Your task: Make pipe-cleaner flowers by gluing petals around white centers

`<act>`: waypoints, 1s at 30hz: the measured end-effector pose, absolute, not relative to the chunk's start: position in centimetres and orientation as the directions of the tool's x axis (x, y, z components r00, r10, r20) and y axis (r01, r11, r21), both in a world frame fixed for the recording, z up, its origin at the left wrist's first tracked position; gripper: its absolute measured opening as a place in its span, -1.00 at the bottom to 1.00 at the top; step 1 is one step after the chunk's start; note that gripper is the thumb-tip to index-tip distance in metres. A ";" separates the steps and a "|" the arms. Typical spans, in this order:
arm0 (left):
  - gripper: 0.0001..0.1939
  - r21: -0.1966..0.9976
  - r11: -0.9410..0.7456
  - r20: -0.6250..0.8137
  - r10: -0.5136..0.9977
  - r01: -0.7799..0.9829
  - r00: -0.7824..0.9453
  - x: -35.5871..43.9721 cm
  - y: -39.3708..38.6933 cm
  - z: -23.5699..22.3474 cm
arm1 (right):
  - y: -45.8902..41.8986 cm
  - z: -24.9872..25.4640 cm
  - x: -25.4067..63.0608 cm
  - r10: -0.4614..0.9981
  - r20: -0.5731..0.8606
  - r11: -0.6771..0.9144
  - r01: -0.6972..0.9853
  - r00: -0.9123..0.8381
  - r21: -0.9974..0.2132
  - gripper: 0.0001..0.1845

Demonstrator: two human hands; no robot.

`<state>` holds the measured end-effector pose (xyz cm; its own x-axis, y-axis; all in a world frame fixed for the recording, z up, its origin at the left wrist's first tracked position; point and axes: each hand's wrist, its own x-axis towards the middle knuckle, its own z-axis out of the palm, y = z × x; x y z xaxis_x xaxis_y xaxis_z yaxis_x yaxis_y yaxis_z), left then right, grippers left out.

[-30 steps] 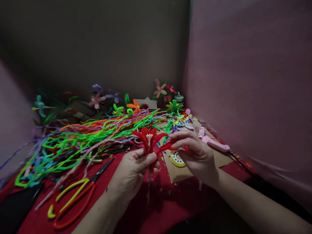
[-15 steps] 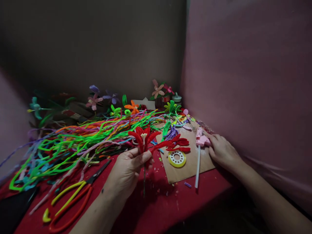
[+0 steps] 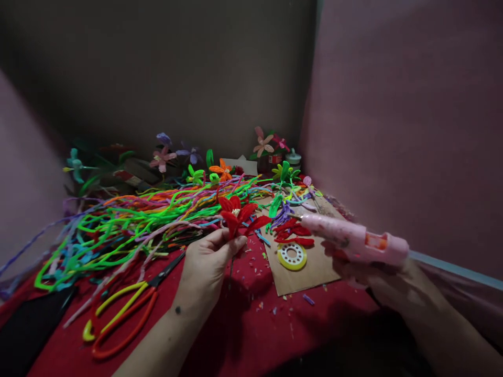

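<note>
Between the thumb and fingers of my left hand [image 3: 210, 262] is a red pipe-cleaner flower [image 3: 236, 214] with a pale centre, pinched at its base. My right hand [image 3: 377, 277] grips a pink hot glue gun [image 3: 353, 238], its nozzle pointing left toward the flower but apart from it. A clear glue stick [image 3: 456, 267] sticks out of the gun's back end. Loose red petals [image 3: 293, 230] lie on a brown board [image 3: 310, 277] beyond the flower, beside a yellow-edged tape roll [image 3: 291, 256].
Scissors [image 3: 129, 309] with yellow and orange handles lie left of my left forearm on the red cloth [image 3: 251, 324]. A heap of coloured pipe cleaners [image 3: 157, 214] spreads behind them. Finished flowers [image 3: 263, 142] stand along the back wall. A pink wall [image 3: 412, 131] rises on the right.
My right hand has lifted the glue gun off the board and turned its nozzle left. The red flower in my left hand has tilted toward the right.
</note>
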<state>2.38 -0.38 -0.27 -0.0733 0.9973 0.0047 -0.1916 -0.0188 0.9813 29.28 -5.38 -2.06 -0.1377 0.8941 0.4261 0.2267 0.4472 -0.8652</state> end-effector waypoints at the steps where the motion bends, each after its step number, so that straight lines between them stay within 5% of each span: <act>1: -0.88 0.985 -0.035 0.020 0.996 -0.171 -0.088 2.5 -0.5 0.0 | -5.8 -1.9 28.5 0.896 0.392 0.430 0.189 -0.209 -0.883 -0.73; 12: -0.93 0.993 -0.090 0.081 0.991 -0.078 -0.105 2.7 -1.0 0.6 | -5.2 -2.7 25.2 0.829 0.421 0.478 0.075 -0.369 -0.875 -0.68; 30: -0.95 0.993 -0.100 0.096 0.993 -0.059 -0.076 2.7 -1.0 0.3 | -4.9 -3.1 25.0 0.851 0.403 0.457 0.097 -0.337 -0.884 -0.62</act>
<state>2.66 -0.97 0.28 -0.0755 0.9925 0.0959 -0.0587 -0.1004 0.9932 24.97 -4.87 -3.06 -0.3372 0.8508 0.4030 0.0971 0.4572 -0.8840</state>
